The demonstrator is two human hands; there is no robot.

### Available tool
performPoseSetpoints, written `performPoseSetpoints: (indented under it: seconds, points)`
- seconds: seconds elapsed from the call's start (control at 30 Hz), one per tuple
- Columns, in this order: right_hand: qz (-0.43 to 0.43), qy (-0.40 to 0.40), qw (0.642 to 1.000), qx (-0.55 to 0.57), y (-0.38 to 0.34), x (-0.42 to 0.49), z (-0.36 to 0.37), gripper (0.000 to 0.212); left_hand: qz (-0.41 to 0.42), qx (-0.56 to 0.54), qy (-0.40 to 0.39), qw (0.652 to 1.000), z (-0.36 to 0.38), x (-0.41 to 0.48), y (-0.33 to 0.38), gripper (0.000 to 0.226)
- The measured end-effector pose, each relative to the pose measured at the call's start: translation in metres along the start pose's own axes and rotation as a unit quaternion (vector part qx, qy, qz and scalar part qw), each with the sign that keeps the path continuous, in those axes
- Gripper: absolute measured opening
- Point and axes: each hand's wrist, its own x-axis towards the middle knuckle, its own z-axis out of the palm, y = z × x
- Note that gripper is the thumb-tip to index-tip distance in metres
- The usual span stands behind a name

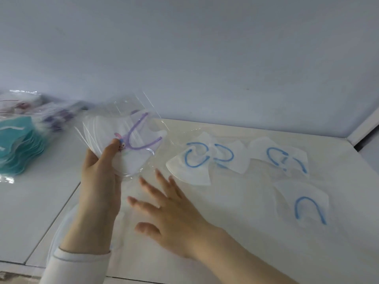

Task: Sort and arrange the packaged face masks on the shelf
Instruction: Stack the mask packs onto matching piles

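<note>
While the left hand (pixel 100 171) pinches the purple-strapped mask packet (pixel 125 138) up over the shelf (pixel 235 232), the right hand (pixel 170 214) hovers, fingers spread, holding nothing. That film's probably light, floppy and slick, so grab an edge.

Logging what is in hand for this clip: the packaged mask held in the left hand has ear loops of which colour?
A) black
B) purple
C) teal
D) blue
B: the left hand grips a clear packaged mask whose ear loops are purple, while the blue-looped masks lie on the shelf to the right.
</note>
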Motion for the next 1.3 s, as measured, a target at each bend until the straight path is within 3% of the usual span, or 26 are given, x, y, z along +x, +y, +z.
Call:
performPoseSetpoints:
  seconds: [0.07, 0.1, 0.2, 0.3, 0.4, 0.47, 0.53, 0.57, 0.67, 0.73, 0.77, 0.9, 1.0, 1.17, 1.3]
  points:
    - [-0.082, -0.004, 0.996, 0.021, -0.024, 0.007, 0.015, 0.058, 0.015, -0.001, 0.001, 1.000, -0.002, -0.001, 0.008, 0.018]
    - [-0.083, 0.006, 0.996, 0.016, -0.027, 0.008, 0.020, 0.060, 0.023, 0.000, -0.002, 1.000, -0.004, -0.001, 0.011, 0.018]
    - [0.007, 0.021, 0.999, 0.028, -0.008, 0.001, 0.017, 0.059, 0.031, 0.013, -0.006, 0.999, -0.010, -0.003, 0.011, 0.020]
    - [0.117, 0.064, 0.991, -0.006, 0.029, -0.022, 0.004, 0.083, 0.004, 0.027, -0.015, 1.000, -0.010, -0.014, -0.001, 0.017]
    - [0.205, 0.038, 0.978, -0.030, 0.053, -0.048, -0.010, 0.105, -0.022, 0.043, -0.041, 0.998, -0.001, -0.027, -0.016, 0.017]
    - [0.236, 0.025, 0.971, -0.020, 0.058, -0.063, -0.021, 0.098, -0.029, 0.052, -0.069, 0.996, 0.007, -0.035, -0.026, 0.016]
    - [0.252, 0.085, 0.960, 0.090, 0.059, -0.076, -0.029, 0.074, -0.032, 0.073, -0.108, 0.991, 0.013, -0.043, -0.035, 0.011]
    - [0.268, 0.135, 0.934, 0.193, 0.058, -0.083, -0.036, 0.064, -0.033, 0.088, -0.132, 0.987, 0.014, -0.046, -0.040, 0.007]
    - [0.249, 0.249, 0.790, 0.502, 0.058, -0.109, -0.053, 0.058, -0.028, 0.145, -0.214, 0.966, 0.026, -0.067, -0.051, 0.017]
    - [0.205, 0.284, 0.725, 0.593, 0.064, -0.124, -0.060, 0.060, -0.012, 0.172, -0.250, 0.953, 0.039, -0.085, -0.057, 0.010]
    - [0.193, 0.300, 0.712, 0.605, 0.068, -0.130, -0.062, 0.062, 0.002, 0.183, -0.266, 0.946, 0.046, -0.094, -0.060, 0.014]
    - [0.202, 0.355, 0.769, 0.492, 0.073, -0.148, -0.057, 0.016, 0.031, 0.222, -0.315, 0.922, 0.060, -0.116, -0.072, 0.006]
    - [0.237, 0.361, 0.795, 0.426, 0.071, -0.158, -0.045, 0.017, 0.053, 0.245, -0.314, 0.916, 0.053, -0.125, -0.082, 0.017]
    - [0.200, 0.344, 0.811, 0.430, 0.064, -0.160, -0.047, 0.032, 0.076, 0.234, -0.274, 0.930, 0.047, -0.135, -0.088, 0.024]
    - [0.228, 0.350, 0.791, 0.447, 0.055, -0.156, -0.039, 0.025, 0.049, 0.235, -0.247, 0.939, 0.044, -0.145, -0.091, 0.011]
